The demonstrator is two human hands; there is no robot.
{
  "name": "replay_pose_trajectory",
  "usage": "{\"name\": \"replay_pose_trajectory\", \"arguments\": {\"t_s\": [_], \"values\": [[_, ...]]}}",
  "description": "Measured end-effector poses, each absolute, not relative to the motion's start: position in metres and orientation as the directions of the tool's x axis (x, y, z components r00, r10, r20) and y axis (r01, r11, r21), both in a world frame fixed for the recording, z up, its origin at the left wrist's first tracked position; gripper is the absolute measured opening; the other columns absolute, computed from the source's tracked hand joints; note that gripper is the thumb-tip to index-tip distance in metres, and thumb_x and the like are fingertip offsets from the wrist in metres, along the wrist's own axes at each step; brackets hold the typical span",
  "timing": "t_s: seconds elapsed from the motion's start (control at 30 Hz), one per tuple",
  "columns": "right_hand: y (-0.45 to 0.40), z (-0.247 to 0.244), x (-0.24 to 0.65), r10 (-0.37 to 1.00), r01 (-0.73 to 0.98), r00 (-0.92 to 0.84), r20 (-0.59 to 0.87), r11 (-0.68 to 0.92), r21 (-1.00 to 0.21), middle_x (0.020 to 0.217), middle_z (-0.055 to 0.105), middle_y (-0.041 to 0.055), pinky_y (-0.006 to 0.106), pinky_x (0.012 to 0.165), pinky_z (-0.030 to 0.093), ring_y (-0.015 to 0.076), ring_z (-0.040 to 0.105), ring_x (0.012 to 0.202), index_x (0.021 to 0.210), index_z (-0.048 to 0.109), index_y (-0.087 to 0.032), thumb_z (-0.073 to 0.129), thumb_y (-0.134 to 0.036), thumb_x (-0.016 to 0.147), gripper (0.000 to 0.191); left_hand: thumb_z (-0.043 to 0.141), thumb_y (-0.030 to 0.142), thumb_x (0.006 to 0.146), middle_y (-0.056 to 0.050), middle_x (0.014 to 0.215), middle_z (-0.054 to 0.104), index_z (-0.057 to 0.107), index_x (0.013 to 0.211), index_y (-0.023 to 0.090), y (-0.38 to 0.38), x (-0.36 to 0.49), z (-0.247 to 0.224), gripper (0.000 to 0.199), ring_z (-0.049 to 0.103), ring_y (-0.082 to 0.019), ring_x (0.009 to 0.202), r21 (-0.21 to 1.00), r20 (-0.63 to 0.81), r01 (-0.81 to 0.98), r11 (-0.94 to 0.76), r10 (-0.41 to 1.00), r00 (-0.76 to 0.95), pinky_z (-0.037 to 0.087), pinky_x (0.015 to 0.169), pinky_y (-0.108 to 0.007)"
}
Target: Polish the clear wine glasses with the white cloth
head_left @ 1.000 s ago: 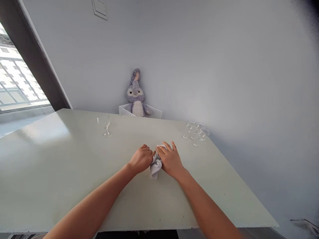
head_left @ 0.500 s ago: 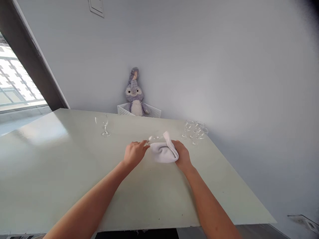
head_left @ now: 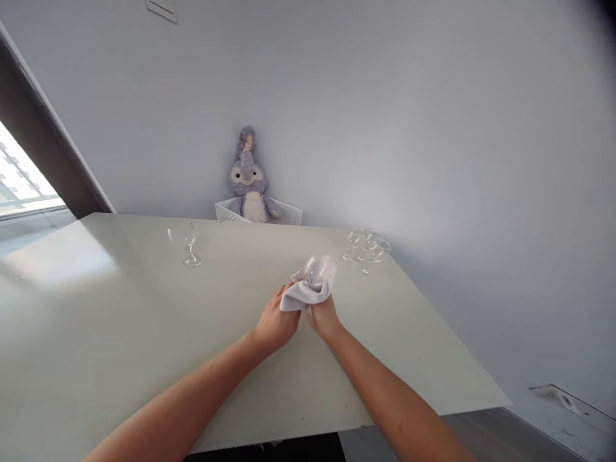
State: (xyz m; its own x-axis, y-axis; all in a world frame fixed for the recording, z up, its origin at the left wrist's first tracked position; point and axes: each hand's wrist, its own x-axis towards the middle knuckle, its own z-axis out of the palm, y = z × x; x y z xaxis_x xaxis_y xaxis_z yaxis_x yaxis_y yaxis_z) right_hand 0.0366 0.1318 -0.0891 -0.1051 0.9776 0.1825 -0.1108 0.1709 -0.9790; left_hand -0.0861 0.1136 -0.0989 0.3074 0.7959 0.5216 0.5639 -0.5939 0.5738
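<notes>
A clear stemmed glass (head_left: 316, 268) lies tilted in a white cloth (head_left: 302, 296) above the middle of the table. My left hand (head_left: 279, 321) is closed at the glass's left end, its fingertips partly covered by the cloth. From the right, my right hand (head_left: 325, 314) is closed on the cloth, which wraps under and around the bowl. The fingers beneath the cloth are hidden.
One stemmed glass (head_left: 190, 246) stands upright at the left on the pale table (head_left: 120, 333). Three more glasses (head_left: 378, 250) cluster near the right edge. Behind the table, a plush toy (head_left: 250, 183) sits in a white basket (head_left: 291, 215) against the wall.
My right hand has brought the cloth around the glass bowl, and both hands are closer together. The bowl has tipped, its opening now turned up more to the right. The view has shifted slightly.
</notes>
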Motion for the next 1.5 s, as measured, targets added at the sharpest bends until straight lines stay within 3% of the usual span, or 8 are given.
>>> {"name": "replay_pose_trajectory", "arguments": {"t_s": [0.1, 0.27, 0.53, 0.7, 0.87, 1.07, 1.2, 1.5], "values": [[0.135, -0.089, 0.043, 0.99, -0.114, 0.031, 0.134, 0.137, -0.984, 0.08, 0.065, 0.0039, 0.032, 0.066, 0.047, 0.0209, 0.059, 0.076, 0.081, 0.063, -0.016, 0.061, -0.033, 0.066, 0.023, 0.036, 0.015, 0.08, -0.008, 0.089, 0.058, 0.061, 0.084, 0.018, 0.12, -0.101, -0.085, 0.025, 0.055, -0.019, 0.085, 0.679, 0.477, 0.555, -0.481, 0.863, 0.164, 0.042, 0.076, -0.033], [0.13, -0.091, 0.041, 0.977, 0.128, -0.136, 0.165, 0.183, -0.975, 0.073, 0.065, 0.0025, 0.028, 0.06, 0.045, 0.0193, 0.058, 0.07, 0.075, 0.064, -0.017, 0.056, -0.021, 0.064, 0.014, 0.056, 0.032, 0.075, -0.008, 0.11, 0.058, 0.042, 0.12, 0.022, 0.122, -0.108, -0.068, 0.048, 0.052, -0.021, 0.104, 0.954, 0.274, 0.123, -0.274, 0.962, 0.017, 0.041, 0.085, -0.033], [0.128, -0.088, 0.045, 0.885, 0.487, -0.412, 0.218, 0.416, -0.768, 0.075, 0.065, 0.0014, 0.027, 0.061, 0.044, 0.0184, 0.058, 0.07, 0.079, 0.06, -0.02, 0.048, -0.011, 0.066, 0.02, 0.066, 0.037, 0.066, -0.014, 0.112, 0.057, 0.042, 0.11, 0.018, 0.125, -0.104, -0.07, 0.054, 0.056, -0.024, 0.101, 0.973, 0.113, -0.196, -0.122, 0.992, -0.058, 0.045, 0.083, -0.038], [0.139, -0.083, 0.065, 0.953, 0.652, -0.223, 0.206, 0.303, -0.695, 0.08, 0.064, 0.0044, 0.03, 0.065, 0.044, 0.0211, 0.058, 0.075, 0.083, 0.061, -0.017, 0.047, -0.013, 0.066, 0.023, 0.065, 0.036, 0.068, -0.013, 0.113, 0.053, 0.038, 0.107, 0.019, 0.14, -0.125, -0.064, 0.05, 0.061, -0.021, 0.091, 0.923, 0.156, -0.301, -0.239, 0.948, -0.276, 0.047, 0.079, -0.04], [0.129, -0.086, 0.044, 0.911, 0.476, -0.306, 0.276, 0.397, -0.785, 0.112, 0.056, 0.0048, 0.031, 0.078, 0.042, 0.0215, 0.052, 0.097, 0.116, 0.048, -0.022, 0.06, -0.017, 0.059, 0.059, 0.065, 0.034, 0.069, -0.009, 0.11, 0.051, 0.037, 0.107, 0.022, 0.128, -0.11, -0.068, 0.049, 0.061, -0.02, 0.089, 0.903, 0.222, -0.314, -0.294, 0.944, -0.244, 0.049, 0.079, -0.04], [0.119, -0.084, 0.032, 0.918, 0.239, -0.395, -0.017, 0.085, -0.967, 0.066, 0.06, 0.0002, 0.025, 0.056, 0.04, 0.0155, 0.054, 0.064, 0.072, 0.061, -0.015, 0.057, -0.023, 0.065, 0.012, 0.064, 0.031, 0.071, -0.008, 0.113, 0.048, 0.037, 0.111, 0.025, 0.102, -0.086, -0.064, 0.049, 0.06, -0.022, 0.095, 0.873, 0.303, -0.393, -0.288, 0.953, -0.025, 0.046, 0.086, -0.044], [0.121, -0.082, 0.039, 0.864, 0.01, -0.499, -0.061, -0.064, -0.998, 0.06, 0.057, -0.0003, 0.025, 0.054, 0.04, 0.0149, 0.054, 0.059, 0.066, 0.061, -0.013, 0.057, -0.025, 0.065, 0.012, 0.065, 0.032, 0.07, -0.009, 0.112, 0.049, 0.037, 0.113, 0.025, 0.102, -0.092, -0.056, 0.051, 0.059, -0.024, 0.095, 0.869, 0.337, -0.393, -0.301, 0.941, 0.025, 0.048, 0.083, -0.044], [0.112, -0.09, 0.023, 0.88, 0.393, -0.241, 0.41, 0.475, -0.787, 0.1, 0.058, 0.004, 0.03, 0.072, 0.044, 0.0184, 0.055, 0.085, 0.105, 0.052, -0.02, 0.05, -0.011, 0.064, 0.042, 0.058, 0.033, 0.076, -0.007, 0.112, 0.048, 0.037, 0.109, 0.025, 0.112, -0.095, -0.06, 0.039, 0.06, -0.022, 0.095, 0.842, 0.316, -0.356, -0.405, 0.905, -0.284, 0.046, 0.085, -0.044]]}}
